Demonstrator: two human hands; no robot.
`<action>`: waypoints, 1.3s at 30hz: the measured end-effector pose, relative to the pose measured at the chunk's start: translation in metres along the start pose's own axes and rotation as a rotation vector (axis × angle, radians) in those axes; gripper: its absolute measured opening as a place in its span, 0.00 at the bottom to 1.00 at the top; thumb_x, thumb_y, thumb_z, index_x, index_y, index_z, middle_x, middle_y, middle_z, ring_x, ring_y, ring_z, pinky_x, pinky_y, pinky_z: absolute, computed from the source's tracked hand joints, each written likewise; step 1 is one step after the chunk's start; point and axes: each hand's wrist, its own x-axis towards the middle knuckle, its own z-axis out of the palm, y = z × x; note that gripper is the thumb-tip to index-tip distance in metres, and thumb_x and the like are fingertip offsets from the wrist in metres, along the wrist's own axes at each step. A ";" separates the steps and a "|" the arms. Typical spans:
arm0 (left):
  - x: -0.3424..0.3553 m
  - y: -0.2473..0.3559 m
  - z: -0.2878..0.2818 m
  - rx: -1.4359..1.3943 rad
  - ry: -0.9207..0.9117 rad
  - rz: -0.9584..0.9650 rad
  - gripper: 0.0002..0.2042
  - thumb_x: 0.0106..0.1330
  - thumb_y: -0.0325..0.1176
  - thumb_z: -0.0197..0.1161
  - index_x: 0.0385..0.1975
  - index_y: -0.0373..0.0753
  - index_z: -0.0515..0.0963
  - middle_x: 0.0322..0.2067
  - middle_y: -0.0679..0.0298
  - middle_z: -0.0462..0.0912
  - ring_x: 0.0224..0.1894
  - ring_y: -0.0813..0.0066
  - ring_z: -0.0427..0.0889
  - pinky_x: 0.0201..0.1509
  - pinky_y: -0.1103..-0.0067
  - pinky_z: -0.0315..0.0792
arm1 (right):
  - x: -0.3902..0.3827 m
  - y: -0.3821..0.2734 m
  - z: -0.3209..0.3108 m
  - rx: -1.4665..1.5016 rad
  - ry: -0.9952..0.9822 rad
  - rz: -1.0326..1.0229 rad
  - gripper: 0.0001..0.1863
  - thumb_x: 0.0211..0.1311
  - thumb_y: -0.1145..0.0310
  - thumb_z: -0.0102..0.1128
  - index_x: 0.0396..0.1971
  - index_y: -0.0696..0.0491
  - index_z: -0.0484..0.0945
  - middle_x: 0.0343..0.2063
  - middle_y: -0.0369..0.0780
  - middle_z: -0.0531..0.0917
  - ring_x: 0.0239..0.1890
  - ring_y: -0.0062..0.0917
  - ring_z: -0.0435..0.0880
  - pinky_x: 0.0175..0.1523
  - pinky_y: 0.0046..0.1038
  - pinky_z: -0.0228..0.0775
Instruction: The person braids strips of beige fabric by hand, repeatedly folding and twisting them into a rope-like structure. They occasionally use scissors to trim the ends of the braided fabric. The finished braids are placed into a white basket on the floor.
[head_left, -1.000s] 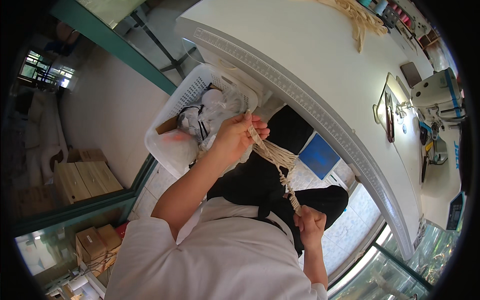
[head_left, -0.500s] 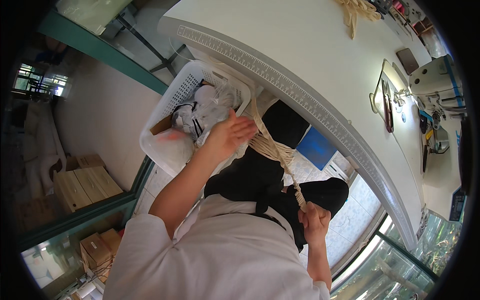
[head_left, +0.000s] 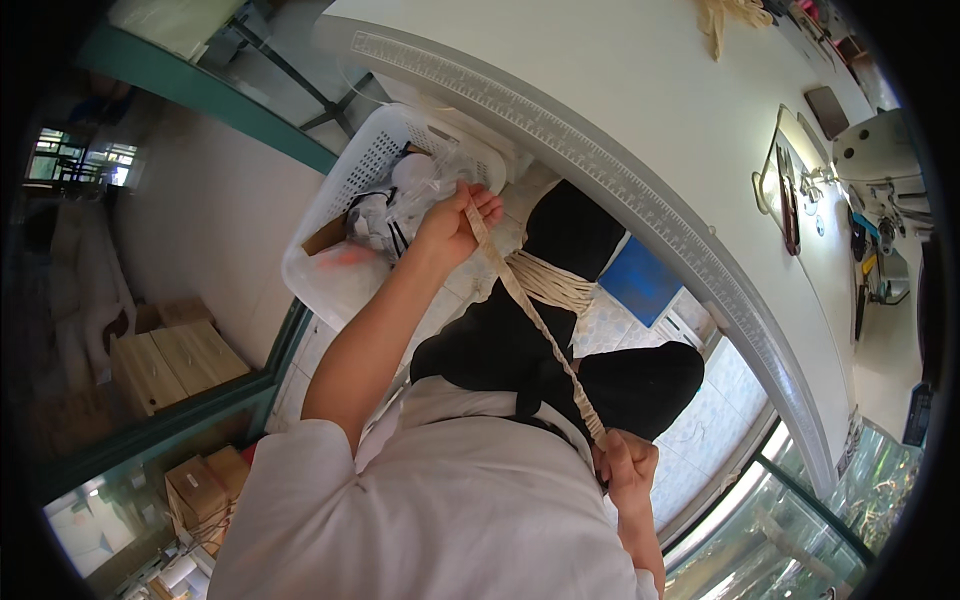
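A long cream fabric strip (head_left: 522, 298) stretches diagonally across my lap, fairly flat at its upper end and twisted or gathered lower down. My left hand (head_left: 458, 228) pinches the upper end, in front of the white basket. Beside my right thigh, my right hand (head_left: 628, 464) is closed around the lower end, its fingers curled. More cream strands (head_left: 552, 284) lie in a bundle across my black-trousered leg, behind the held strip. Whether they join it is unclear.
A white plastic basket (head_left: 372, 128) with clear bags stands left of my knee. The white table (head_left: 600, 75) has a ruler (head_left: 570, 145) along its curved edge. Scissors (head_left: 787, 195) and a sewing machine (head_left: 878, 155) are at right. A blue panel (head_left: 640, 282) shows underneath.
My left hand, spread beside the strip before, has closed on its upper end and pulled it up and left. The strip is now straighter. My right hand has lowered slightly, keeping its grip.
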 end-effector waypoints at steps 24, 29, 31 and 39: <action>-0.007 -0.004 -0.005 -0.054 -0.055 -0.093 0.13 0.74 0.38 0.48 0.43 0.32 0.70 0.27 0.63 0.71 0.31 0.68 0.73 0.43 0.70 0.72 | 0.001 -0.009 -0.012 -0.141 0.031 -0.130 0.29 0.72 0.64 0.48 0.07 0.58 0.64 0.10 0.38 0.71 0.11 0.17 0.64 0.17 0.23 0.51; 0.035 0.044 -0.029 -0.234 0.041 -0.130 0.08 0.68 0.28 0.41 0.31 0.39 0.68 0.16 0.71 0.60 0.16 0.79 0.57 0.20 0.80 0.57 | -0.009 -0.013 -0.015 -0.123 -0.049 -0.082 0.24 0.70 0.71 0.49 0.10 0.59 0.67 0.12 0.38 0.70 0.13 0.20 0.64 0.20 0.26 0.51; 0.057 0.075 -0.038 -0.141 0.123 -0.021 0.08 0.69 0.30 0.41 0.29 0.39 0.68 0.16 0.71 0.60 0.15 0.78 0.57 0.19 0.80 0.56 | -0.018 -0.014 -0.022 -0.142 -0.078 -0.093 0.23 0.69 0.71 0.51 0.10 0.59 0.67 0.11 0.38 0.69 0.13 0.21 0.63 0.20 0.28 0.50; 0.086 0.091 -0.049 0.012 0.190 0.092 0.10 0.72 0.31 0.43 0.30 0.36 0.70 0.16 0.68 0.63 0.15 0.76 0.60 0.20 0.77 0.58 | -0.058 -0.042 -0.061 -0.121 0.039 -0.021 0.26 0.66 0.65 0.55 0.07 0.59 0.65 0.09 0.36 0.67 0.12 0.19 0.63 0.18 0.27 0.48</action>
